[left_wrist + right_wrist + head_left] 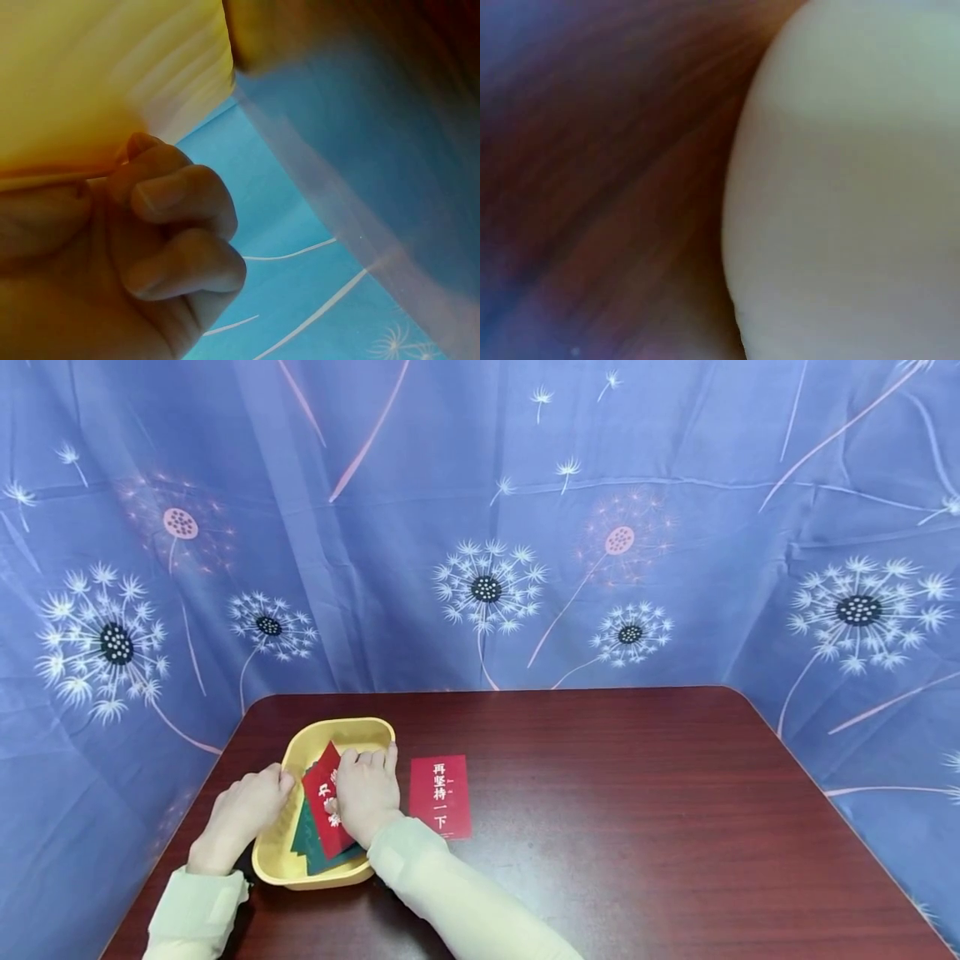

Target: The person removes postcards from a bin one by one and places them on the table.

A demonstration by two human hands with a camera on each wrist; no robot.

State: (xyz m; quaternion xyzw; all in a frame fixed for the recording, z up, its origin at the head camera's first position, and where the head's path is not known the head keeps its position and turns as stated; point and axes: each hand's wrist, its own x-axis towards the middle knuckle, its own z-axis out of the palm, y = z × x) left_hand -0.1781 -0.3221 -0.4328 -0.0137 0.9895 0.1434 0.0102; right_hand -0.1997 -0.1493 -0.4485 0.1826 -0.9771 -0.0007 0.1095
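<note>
A yellow plastic basket (273, 860) stands at the left of the table. My left hand (243, 814) holds its left rim; in the left wrist view the fingers (184, 195) of that hand curl at the edge of the yellow wall (112, 90). Inside the basket, a red card (326, 793) with white characters lies tilted over several dark green cards (318, 858). My right hand (367, 793) reaches in from the right and grips the red card at its right side, thumb on its face, the other fingertips hidden. The right wrist view shows mostly a blurred pale surface (847, 187).
Just right of the basket, another red card (440, 797) with white characters lies flat on the dark reddish-brown table (637, 818). A blue curtain (412, 527) with dandelion prints hangs behind the table and along both sides.
</note>
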